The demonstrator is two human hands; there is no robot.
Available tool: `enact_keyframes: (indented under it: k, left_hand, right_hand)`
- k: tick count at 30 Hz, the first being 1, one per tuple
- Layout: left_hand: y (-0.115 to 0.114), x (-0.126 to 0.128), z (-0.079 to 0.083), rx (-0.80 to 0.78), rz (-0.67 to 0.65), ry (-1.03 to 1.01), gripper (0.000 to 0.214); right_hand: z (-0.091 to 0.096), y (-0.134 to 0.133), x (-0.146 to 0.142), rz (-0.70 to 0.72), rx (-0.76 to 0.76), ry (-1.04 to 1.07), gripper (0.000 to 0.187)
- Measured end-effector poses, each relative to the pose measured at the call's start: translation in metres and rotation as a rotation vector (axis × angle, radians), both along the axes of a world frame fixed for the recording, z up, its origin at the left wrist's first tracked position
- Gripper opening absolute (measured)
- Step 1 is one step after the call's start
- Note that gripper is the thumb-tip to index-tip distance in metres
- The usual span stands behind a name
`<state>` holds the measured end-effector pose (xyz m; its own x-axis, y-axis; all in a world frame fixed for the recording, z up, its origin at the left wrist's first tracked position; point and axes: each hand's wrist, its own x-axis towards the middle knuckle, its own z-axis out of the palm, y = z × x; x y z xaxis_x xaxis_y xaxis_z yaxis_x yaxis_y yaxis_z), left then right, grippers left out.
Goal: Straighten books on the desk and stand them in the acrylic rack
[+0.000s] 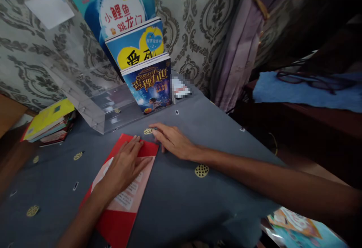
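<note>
Books (151, 86) in clear rack (94, 117), stack (51, 121) beside; left hand (127, 161) flat on red book (118, 225), right hand (175, 141) empty.

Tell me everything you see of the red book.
The red book looks thin and closed, with a smooth paper or card cover. A pale pink panel with rows of small text, unreadable here, crosses it. It lies flat and slanted on the grey tablecloth, before the clear stand. The left grip rests on its upper part; the forearm hides some.
</note>
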<state>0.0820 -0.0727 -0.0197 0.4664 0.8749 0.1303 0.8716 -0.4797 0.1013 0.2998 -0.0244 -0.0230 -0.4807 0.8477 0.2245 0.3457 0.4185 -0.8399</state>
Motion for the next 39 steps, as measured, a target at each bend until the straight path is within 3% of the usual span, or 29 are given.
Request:
enact_keyframes:
  k: [3, 6, 10, 15, 32, 39]
  left_hand:
    - [-0.008, 0.013, -0.003, 0.075, 0.021, 0.07, 0.056]
    - [-0.017, 0.028, 0.001, 0.135, 0.088, 0.159, 0.046]
    - [-0.024, 0.05, 0.017, 0.059, 0.184, 0.351, 0.031]
    - [-0.025, 0.069, 0.032, -0.016, 0.206, 0.45, 0.03]
    - [-0.019, 0.058, 0.043, -0.132, 0.187, 0.446, 0.038]
    - [-0.024, 0.063, 0.036, -0.094, 0.237, 0.438, 0.033]
  right_hand:
    - [0.003, -0.004, 0.001, 0.049, -0.022, 0.031, 0.036]
    - [0.004, -0.002, 0.004, 0.011, 0.006, 0.061, 0.034]
    - [0.002, 0.009, 0.008, -0.069, -0.02, 0.085, 0.034]
    - [-0.004, 0.019, 0.008, -0.089, -0.048, 0.124, 0.033]
    - [-0.006, 0.014, 0.008, -0.007, 0.021, 0.197, 0.034]
    - [-0.004, 0.011, 0.01, 0.026, 0.103, 0.155, 0.034]
